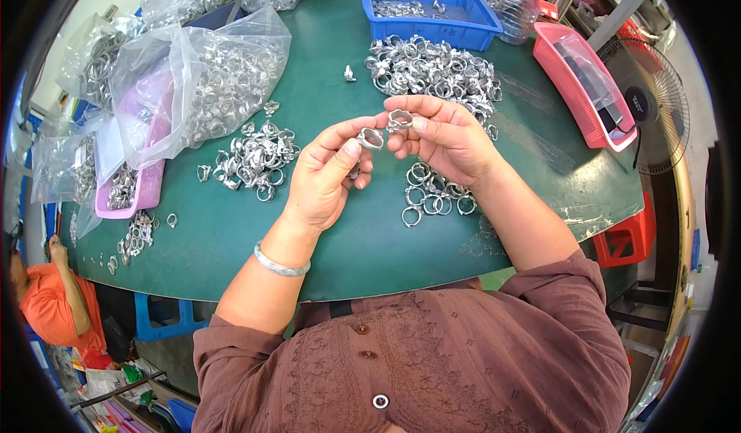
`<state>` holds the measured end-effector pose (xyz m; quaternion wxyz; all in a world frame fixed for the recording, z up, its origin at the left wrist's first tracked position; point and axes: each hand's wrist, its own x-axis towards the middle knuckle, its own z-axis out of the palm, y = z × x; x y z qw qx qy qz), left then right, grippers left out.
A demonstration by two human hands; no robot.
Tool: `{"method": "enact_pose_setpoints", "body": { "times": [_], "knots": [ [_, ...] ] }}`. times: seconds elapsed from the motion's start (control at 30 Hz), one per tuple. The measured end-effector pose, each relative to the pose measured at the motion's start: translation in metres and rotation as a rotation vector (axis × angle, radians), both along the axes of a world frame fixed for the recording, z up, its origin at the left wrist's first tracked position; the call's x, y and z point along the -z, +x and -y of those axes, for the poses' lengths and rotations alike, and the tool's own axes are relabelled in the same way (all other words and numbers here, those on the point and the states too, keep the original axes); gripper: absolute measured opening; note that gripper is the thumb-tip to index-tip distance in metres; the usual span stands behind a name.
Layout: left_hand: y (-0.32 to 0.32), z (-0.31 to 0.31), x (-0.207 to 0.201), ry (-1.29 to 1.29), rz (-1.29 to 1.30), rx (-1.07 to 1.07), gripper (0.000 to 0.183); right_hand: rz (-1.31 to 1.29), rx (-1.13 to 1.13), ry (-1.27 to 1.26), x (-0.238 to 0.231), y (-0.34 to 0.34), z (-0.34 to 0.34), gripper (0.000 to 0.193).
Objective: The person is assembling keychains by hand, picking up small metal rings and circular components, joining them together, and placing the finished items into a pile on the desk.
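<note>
Two rings held side by side above the worktop

The left hand point(320, 174) pinches a metal ring point(371, 145) between thumb and forefinger, the tips closed on it. The right hand point(451, 140) has its thumb and fingers closed on a second ring point(392, 126), just beside the first; I can't tell whether the two touch. A bit of metal point(354, 172) shows under the left fingers, too hidden to make out. Both rings are up over the middle of the green worktop point(378, 259).

Below the right hand, toward the near edge, lies a small heap point(437, 192) of rings. A big pile point(436, 66) sits farther off, in front of a blue tray point(432, 30) by the far edge. Left of the left hand is another cluster point(258, 159), with a clear bag point(231, 78) of rings behind it. A lilac basket point(147, 192) stands near the left end, and a pink basket point(562, 97) along the right edge, a fan point(644, 105) beyond it. Past the left end I see a person in orange point(62, 309).
</note>
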<state>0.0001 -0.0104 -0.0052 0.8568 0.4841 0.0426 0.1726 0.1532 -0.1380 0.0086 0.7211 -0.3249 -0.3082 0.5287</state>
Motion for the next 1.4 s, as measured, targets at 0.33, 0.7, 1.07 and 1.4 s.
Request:
{"method": "enact_pose_setpoints", "body": {
  "times": [0.33, 0.7, 1.07, 1.4],
  "knots": [
    [0.001, 0.000, 0.004, 0.036, -0.006, -0.070, 0.028, -0.014, 0.011, -0.031, -0.003, 0.000, 0.000, 0.031],
    [0.004, 0.001, 0.003, 0.068, -0.068, -0.130, 0.028, 0.624, 0.166, -0.227, -0.018, -0.016, -0.001, 0.019],
    [0.005, -0.007, 0.006, -0.118, -0.223, -0.190, 0.022, 1.244, 0.584, -0.415, -0.059, 0.083, -0.069, 0.014],
    [0.001, -0.007, -0.001, -0.190, -0.223, -0.120, 0.021, 0.527, 0.147, -0.189, -0.055, 0.080, -0.066, 0.047]
  ]
}}
